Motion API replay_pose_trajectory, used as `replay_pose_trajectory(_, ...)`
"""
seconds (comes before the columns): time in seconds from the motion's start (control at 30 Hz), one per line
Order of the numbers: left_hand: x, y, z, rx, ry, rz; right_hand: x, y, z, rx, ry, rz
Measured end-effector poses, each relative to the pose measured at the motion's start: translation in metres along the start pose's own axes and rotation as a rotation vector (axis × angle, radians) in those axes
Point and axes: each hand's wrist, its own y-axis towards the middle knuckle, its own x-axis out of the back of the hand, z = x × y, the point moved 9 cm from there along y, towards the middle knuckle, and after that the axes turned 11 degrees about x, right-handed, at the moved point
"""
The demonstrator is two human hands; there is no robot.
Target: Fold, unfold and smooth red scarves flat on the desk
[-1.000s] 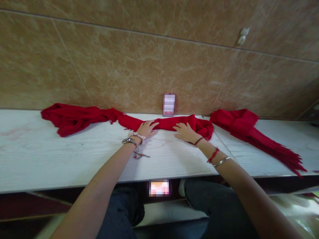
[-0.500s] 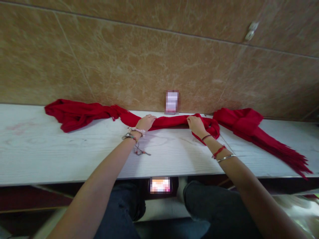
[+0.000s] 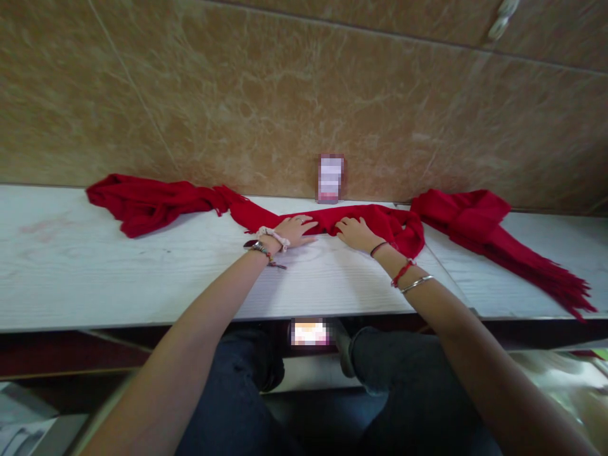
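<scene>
Both hands lie flat now, where half a second ago they were bunched up on the cloth: the left hand (image 3: 295, 230) has uncurled and rests palm down, fingers spread wide and pointing right, on the near edge of the scarf (image 3: 332, 223), and the right hand (image 3: 355, 232), which was gripping a fold further right and closer to the wall, has let it go and slid left, so it now lies open beside the left one with only a small gap between them. Neither hand holds anything; each presses the red cloth onto the table (image 3: 118, 278). The scarf stretches along the far side of the table, close under the tiled wall (image 3: 266, 107): a crumpled end at far left, a flattened stretch in the middle under the hands, a bunched hump just right of the right wrist, and a folded mass with its fringe trailing toward the near edge at far right. Judging by the change, the middle part has been pulled taut and is now being smoothed down, so that stretch looks flatter than it did, while both ends stay rumpled. A small blurred card (image 3: 330, 177) stands against the wall just beyond the hands, touching neither. Bracelets show on both wrists.
</scene>
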Motion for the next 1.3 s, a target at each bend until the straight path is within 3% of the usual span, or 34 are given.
replay_pose_trajectory(0.2,0.019,-0.002,0.006,0.036,0.136,-0.124,0.012,0.000,-0.005,0.031,0.087,-0.045)
replay_pose_trajectory(0.37,0.051,-0.007,0.018,0.100,0.187,-0.219,0.041,-0.016,-0.031,-0.025,0.320,-0.449)
replay_pose_trajectory(0.43,0.058,-0.009,0.019,0.098,0.196,-0.216,0.042,-0.020,-0.032,-0.006,0.340,-0.545)
replay_pose_trajectory(0.67,0.033,-0.009,0.002,-0.047,0.242,0.000,0.007,-0.009,0.003,0.168,0.326,-0.349)
replay_pose_trajectory(1.1,0.036,-0.010,0.013,0.010,0.221,0.020,0.023,-0.011,0.006,0.137,0.308,-0.413)
replay_pose_trajectory(1.3,0.056,-0.014,0.002,-0.038,0.188,-0.056,0.033,-0.010,0.016,0.181,0.265,-0.446)
